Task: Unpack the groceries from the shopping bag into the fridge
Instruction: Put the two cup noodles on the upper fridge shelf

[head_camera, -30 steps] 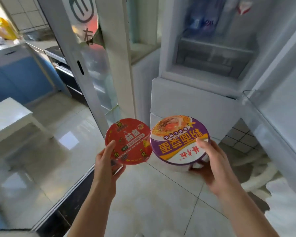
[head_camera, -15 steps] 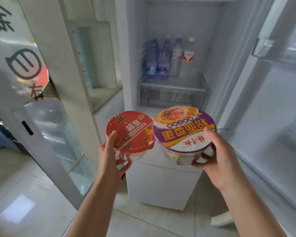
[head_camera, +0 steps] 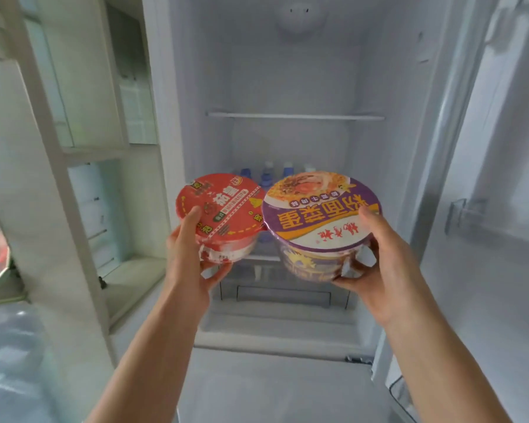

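Pale wall niche [head_camera: 104,148], daylit glossy floor [head_camera: 9,346]

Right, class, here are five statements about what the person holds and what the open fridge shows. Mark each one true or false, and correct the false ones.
1. The left hand holds a red noodle bowl. True.
2. The purple noodle bowl already sits on a fridge shelf. False: the right hand holds it up in front of the fridge.
3. Both bowls have their lids off. False: both lids are sealed on.
4. Bottles stand inside the fridge behind the bowls. True.
5. The upper shelf is crowded with groceries. False: nothing shows on it.
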`<state>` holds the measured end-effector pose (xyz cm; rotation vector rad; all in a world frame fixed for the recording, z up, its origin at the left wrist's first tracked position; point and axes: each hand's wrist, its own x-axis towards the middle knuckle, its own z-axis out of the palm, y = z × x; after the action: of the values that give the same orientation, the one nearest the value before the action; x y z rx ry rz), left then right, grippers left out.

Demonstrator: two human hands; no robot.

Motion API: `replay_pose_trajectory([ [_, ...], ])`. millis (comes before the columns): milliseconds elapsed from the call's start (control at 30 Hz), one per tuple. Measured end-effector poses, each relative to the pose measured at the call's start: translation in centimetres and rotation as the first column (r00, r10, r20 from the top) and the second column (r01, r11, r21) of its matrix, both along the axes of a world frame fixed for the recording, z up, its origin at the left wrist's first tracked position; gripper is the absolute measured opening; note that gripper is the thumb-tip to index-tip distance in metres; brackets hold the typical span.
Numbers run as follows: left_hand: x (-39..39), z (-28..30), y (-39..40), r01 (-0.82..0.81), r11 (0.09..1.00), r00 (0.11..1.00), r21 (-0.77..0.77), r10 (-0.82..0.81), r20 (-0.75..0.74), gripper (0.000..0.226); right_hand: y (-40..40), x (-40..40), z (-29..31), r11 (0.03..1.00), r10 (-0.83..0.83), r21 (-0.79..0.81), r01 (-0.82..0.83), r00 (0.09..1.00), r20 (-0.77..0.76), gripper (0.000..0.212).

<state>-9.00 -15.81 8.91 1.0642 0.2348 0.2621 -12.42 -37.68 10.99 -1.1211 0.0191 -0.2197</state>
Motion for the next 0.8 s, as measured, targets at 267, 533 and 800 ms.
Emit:
replay_pose_trajectory([
  [267,9.0,7.3,0.2,0.081,0.996,0.989,0.042,-0.085,0.118,0.062,0.3,6.6,7.1,0.991,-0.133,0.024,0.132,0.986,0.095,0.019],
  [533,16.6,14.7,0.6,0.092,0.991,0.968,0.092,-0.111,0.226,0.060,1.7,12.7,14.1,0.983,-0.181,0.008,0.182,0.973,0.145,0.017],
  [800,22.9,19.5,0.4,0.120,0.977,0.956,0.179,-0.162,0.244,0.070,2.1,19.6,18.6,0.981,-0.194,0.028,0.192,0.972,0.132,0.031],
])
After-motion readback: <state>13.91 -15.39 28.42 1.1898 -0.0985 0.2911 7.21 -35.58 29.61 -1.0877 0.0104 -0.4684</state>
